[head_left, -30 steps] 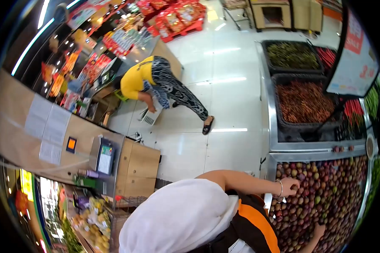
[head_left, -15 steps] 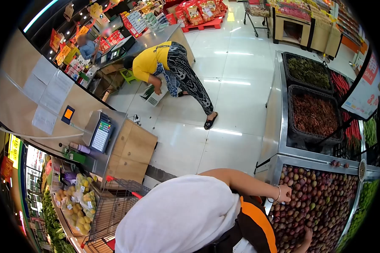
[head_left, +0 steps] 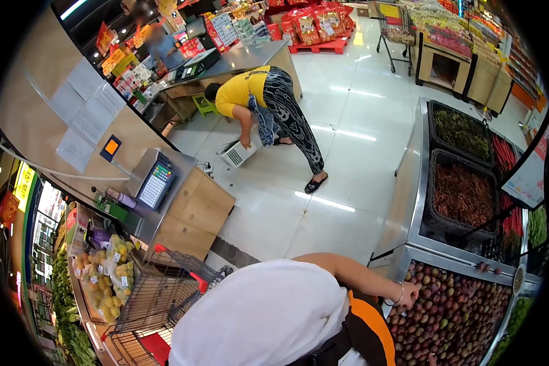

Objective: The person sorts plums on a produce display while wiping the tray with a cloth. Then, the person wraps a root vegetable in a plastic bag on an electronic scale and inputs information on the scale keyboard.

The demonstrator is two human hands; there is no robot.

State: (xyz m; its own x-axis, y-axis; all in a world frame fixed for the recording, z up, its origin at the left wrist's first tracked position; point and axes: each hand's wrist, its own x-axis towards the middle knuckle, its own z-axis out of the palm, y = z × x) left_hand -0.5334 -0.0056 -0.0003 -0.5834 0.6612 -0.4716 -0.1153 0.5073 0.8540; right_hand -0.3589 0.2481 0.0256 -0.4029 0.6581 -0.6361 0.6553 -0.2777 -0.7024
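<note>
My left hand (head_left: 410, 294), with a bracelet at the wrist, reaches over the near left edge of a bin of small, round, reddish-purple fruits (head_left: 454, 311) that look like plums. Its fingers are curled down against the fruits, and whatever is inside them is hidden. Of my right hand (head_left: 432, 360), only a fingertip shows at the bottom edge of the view, over the same fruits. My white sleeve and an orange-and-brown garment cover the lower middle.
Black crates (head_left: 462, 194) of dried goods stand beyond the bin, by a sign (head_left: 526, 177). A shopping cart (head_left: 158, 287) is at the lower left, near a counter with a scale (head_left: 155, 183). A person in yellow (head_left: 244, 91) bends over a white basket (head_left: 235, 155).
My view has shifted, so the scene sits lower and farther right. My right hand has slipped almost out of view. My left hand stays at the bin's edge. The bending person's basket has tilted.
</note>
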